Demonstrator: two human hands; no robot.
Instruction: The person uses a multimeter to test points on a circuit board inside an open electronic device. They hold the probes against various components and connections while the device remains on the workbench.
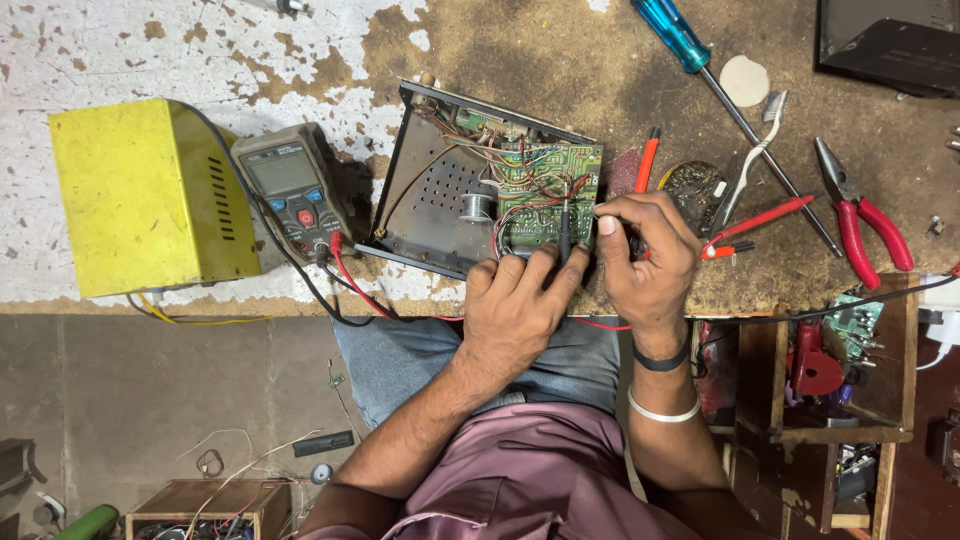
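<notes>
Left hand (515,305) pinches a black probe (563,228) on the green circuit board (545,195) inside the open metal chassis (435,200) at the bench's front edge. Right hand (650,255), fingers together, grips a red probe (645,170). Multimeter (295,190) sits beside a yellow box (140,195).

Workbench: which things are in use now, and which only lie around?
In use: circuit board, black probe, left hand, right hand, multimeter.
Lying about: yellow box, blue screwdriver, red pliers, toothbrush.
</notes>
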